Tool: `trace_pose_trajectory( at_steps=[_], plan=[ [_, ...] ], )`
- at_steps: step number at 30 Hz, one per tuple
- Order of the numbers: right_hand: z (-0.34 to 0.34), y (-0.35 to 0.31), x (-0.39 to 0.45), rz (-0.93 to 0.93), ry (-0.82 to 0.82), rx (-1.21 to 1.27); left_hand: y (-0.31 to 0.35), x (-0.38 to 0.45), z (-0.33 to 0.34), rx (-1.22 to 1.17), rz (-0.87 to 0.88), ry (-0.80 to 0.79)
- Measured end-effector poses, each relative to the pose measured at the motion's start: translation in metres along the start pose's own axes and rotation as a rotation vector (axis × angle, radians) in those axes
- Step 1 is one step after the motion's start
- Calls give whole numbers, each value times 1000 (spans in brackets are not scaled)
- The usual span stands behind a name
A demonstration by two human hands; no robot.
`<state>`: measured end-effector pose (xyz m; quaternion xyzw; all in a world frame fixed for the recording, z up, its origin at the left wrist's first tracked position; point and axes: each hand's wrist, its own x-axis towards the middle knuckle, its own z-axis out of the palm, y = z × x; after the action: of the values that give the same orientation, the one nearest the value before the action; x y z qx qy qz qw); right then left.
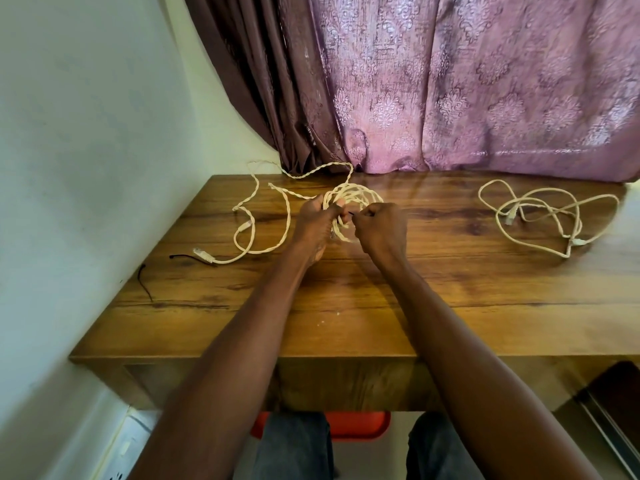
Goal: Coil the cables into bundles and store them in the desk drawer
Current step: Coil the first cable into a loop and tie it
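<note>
A cream twisted cable (356, 194) is partly wound into a coil at the back middle of the wooden desk (346, 306). My left hand (317, 226) grips the coil's near side. My right hand (381, 230) pinches a thin black tie (350, 213) right next to the coil. The cable's loose length (256, 223) trails left in loops to a plug (204, 255) near the desk's left edge. A second cream cable (547, 216) lies loose and uncoiled at the back right. The drawer front (346, 382) under the desktop looks closed.
Two more black ties lie on the desk at the left edge, one (180, 256) beside the plug and one (143, 280) nearer me. A purple curtain (450, 81) hangs behind the desk, a wall (86, 133) stands left. A red stool (356, 424) sits below.
</note>
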<state>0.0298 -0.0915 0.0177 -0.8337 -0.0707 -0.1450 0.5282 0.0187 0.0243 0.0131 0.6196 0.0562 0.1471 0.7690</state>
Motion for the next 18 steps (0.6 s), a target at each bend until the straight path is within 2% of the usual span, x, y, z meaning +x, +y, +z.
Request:
trace_pose_trajectory(
  at_steps=[4,8,12,18],
  plan=[
    [-2,1,2,-7,-107,75,-1,0,1,39,-28,-12],
    [-5,4,2,120,-204,233,-4,2,3,136,-27,-15],
    [-4,1,0,265,-240,360,-4,-1,9,125,-48,22],
    [3,-1,-7,429,-260,519,-9,7,6,243,-3,107]
  ],
)
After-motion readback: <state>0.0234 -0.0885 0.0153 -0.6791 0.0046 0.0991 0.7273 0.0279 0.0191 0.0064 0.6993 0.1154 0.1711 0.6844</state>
